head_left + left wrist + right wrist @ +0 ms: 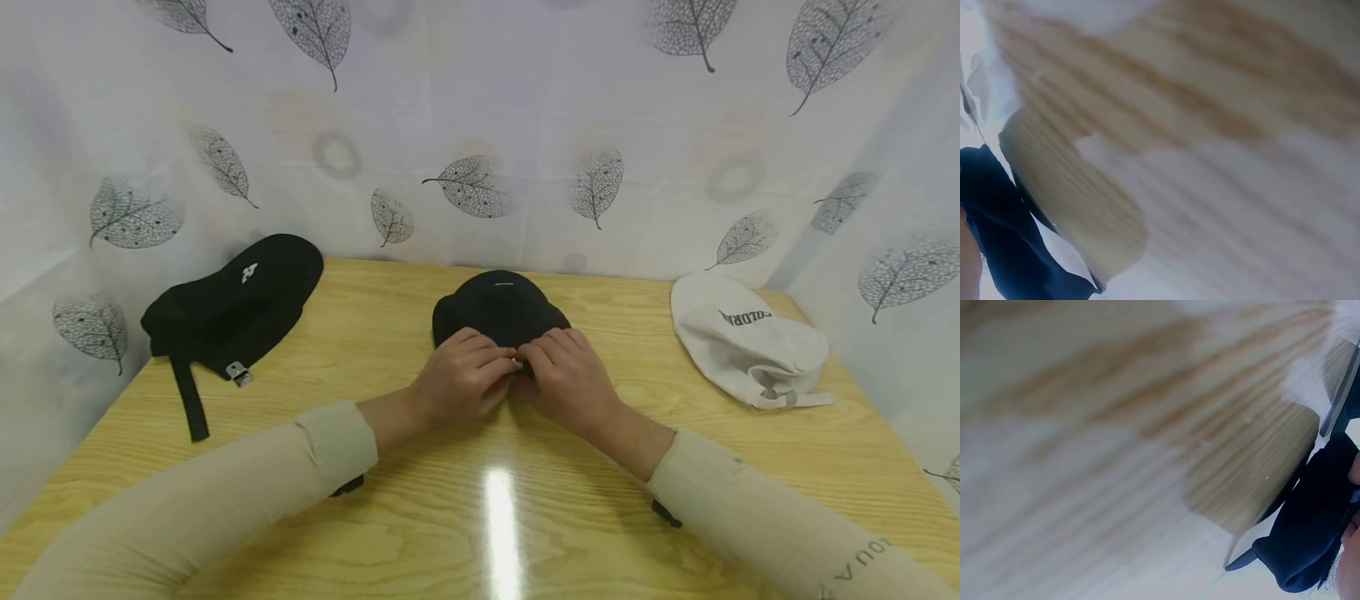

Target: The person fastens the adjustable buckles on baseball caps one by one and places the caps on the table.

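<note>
A black cap (pixel 501 308) lies in the middle of the table, its rounded brim toward the back. At its near edge the left hand (pixel 467 373) pinches the back of the cap between thumb and fingers. Close against it, the right hand (pixel 567 379) grips the same edge from the other side. A small shiny bit, perhaps the strap's buckle (pixel 517 364), shows between the fingertips; the rest of the strap is hidden. In the left wrist view the cap's dark cloth (pixel 1010 237) fills the lower left corner. Fingers (pixel 1352 550) touch the cloth (pixel 1310 519) in the right wrist view.
Another black cap (pixel 232 304) with a white emblem sits at the left, its strap (pixel 189 400) hanging loose beside a metal buckle (pixel 238 372). A white cap (pixel 750 337) with dark lettering lies at the right. Behind the wooden table (pixel 420 517) hangs a leaf-patterned curtain (pixel 510 108).
</note>
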A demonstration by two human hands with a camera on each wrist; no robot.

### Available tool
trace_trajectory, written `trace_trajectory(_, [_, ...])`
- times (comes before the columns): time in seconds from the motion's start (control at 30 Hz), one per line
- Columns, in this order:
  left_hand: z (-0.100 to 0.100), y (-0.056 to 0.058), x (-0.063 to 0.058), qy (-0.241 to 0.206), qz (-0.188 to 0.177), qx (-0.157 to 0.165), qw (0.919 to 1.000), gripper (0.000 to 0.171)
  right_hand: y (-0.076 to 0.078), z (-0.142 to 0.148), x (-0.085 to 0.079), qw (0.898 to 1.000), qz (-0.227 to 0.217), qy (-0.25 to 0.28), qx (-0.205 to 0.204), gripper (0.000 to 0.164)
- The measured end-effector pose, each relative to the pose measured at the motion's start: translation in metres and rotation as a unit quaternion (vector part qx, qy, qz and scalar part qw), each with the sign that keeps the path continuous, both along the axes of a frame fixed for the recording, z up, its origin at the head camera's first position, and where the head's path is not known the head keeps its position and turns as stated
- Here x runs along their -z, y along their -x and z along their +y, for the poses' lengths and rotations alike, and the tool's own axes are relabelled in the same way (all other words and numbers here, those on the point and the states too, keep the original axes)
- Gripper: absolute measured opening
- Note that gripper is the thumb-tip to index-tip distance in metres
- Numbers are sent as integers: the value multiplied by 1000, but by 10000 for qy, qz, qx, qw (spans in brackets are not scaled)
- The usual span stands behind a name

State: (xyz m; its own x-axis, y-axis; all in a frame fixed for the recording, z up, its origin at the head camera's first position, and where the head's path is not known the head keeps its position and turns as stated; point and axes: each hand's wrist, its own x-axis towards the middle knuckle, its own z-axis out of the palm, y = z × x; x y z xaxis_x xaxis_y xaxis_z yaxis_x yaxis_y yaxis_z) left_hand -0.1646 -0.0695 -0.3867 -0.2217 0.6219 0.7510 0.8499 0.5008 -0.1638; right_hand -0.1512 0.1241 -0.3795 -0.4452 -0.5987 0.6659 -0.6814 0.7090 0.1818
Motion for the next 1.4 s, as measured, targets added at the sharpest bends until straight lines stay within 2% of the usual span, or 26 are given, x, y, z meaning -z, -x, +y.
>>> trace_trajectory(0.23, [-1,-1,1,102,-195,-120,9997,13,2,1,1,9998,146,108,9,12])
trace_trajectory(0.4, [-1,-1,2,113,-360,-261,9989,12,3,2,1,9997,222,68,-17,11])
trace_trajectory(0.57, [-1,-1,2,150,-346,-343,9987,8,3,2,0,9998,188,-25,47,11])
trace_trajectory(0.9, [-1,-1,3,316,-384,-323,9982,6,2,2,-1,9997,-191,-18,-124,13])
trace_trajectory(1.13, [1,1,5,385,-363,-165,9985,5,2,3,-1,9992,-263,-198,-214,12])
trace_trajectory(1.4, [-1,1,4,336,-413,-134,9985,6,3,4,2,9994,-227,-168,-202,10])
